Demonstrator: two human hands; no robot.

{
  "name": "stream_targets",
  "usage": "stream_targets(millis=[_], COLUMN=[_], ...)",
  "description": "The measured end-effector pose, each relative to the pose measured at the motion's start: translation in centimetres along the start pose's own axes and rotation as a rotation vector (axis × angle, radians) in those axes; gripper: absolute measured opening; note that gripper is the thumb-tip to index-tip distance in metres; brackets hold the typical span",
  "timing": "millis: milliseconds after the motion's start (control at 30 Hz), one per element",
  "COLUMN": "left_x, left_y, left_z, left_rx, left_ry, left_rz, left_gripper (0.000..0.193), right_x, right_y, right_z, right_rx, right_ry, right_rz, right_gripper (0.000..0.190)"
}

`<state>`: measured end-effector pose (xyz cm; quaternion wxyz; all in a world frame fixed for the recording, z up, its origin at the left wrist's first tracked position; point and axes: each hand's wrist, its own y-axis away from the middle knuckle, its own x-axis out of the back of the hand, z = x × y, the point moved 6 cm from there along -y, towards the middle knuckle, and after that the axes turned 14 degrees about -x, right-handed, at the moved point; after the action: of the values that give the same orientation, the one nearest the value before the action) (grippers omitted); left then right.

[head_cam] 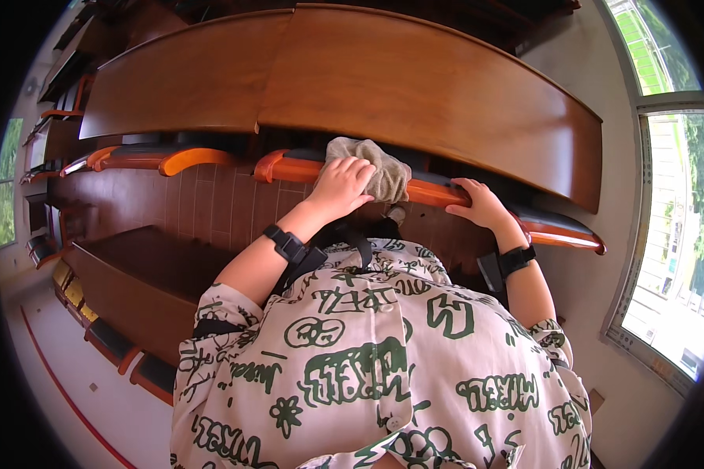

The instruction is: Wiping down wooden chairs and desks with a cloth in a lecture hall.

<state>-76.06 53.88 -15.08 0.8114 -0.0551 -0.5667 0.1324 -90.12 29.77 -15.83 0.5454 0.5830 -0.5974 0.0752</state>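
Observation:
A crumpled grey-beige cloth (387, 176) lies draped over the orange-brown wooden top rail (428, 193) of a chair with a dark padded back. My left hand (345, 184) rests on the cloth's left part, its fingers curled over it and the thumb along its lower edge. To the right, my right hand (478, 202) grips the right end of the same rail, with fingers over the top and the thumb on the near side. Each wrist wears a black strap. Beyond the rail stands a long polished wooden table (410, 82).
Another wooden chair (193, 158) stands to the left along the table, and one more (563, 231) at the right by the wall. Behind on the left is a second dark wooden table (135, 293) with chairs. Windows (669, 234) are at the right.

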Motion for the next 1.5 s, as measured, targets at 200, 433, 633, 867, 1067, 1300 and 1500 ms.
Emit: stream_targets(millis=[200,433,633,867,1067,1300,1500], left_x=[0.0,6.6,4.0,-1.7,-3.8,3.9,3.7], left_y=[0.2,7.5,5.8,-4.3,-6.0,4.4,6.4], left_z=[-0.1,-5.6,-5.4,2.4,4.1,-5.0,-5.9], left_rx=[-0.139,0.066,0.077,-0.272,-0.315,0.148,0.168], left_ry=[-0.029,-0.305,-0.274,-0.049,0.028,-0.202,-0.273], left_rz=[-0.009,-0.044,-0.174,0.035,-0.073,-0.311,-0.232], left_gripper=[0.061,0.062,0.061,0.054,0.056,0.065,0.065], right_x=[-0.2,-0.1,0.2,0.4,0.3,0.2,0.5], right_y=[0.3,0.6,0.6,0.5,0.7,0.9,0.9], right_z=[-0.2,0.3,-0.6,-1.1,-1.0,-0.1,-1.0], right_rx=[0.006,0.059,0.105,0.101,0.122,0.111,0.100], right_ry=[-0.036,-0.059,-0.142,-0.135,-0.175,-0.172,-0.173], right_rz=[0.031,0.119,0.106,0.097,0.123,0.147,0.102], right_gripper=[0.062,0.055,0.053,0.053,0.054,0.053,0.052])
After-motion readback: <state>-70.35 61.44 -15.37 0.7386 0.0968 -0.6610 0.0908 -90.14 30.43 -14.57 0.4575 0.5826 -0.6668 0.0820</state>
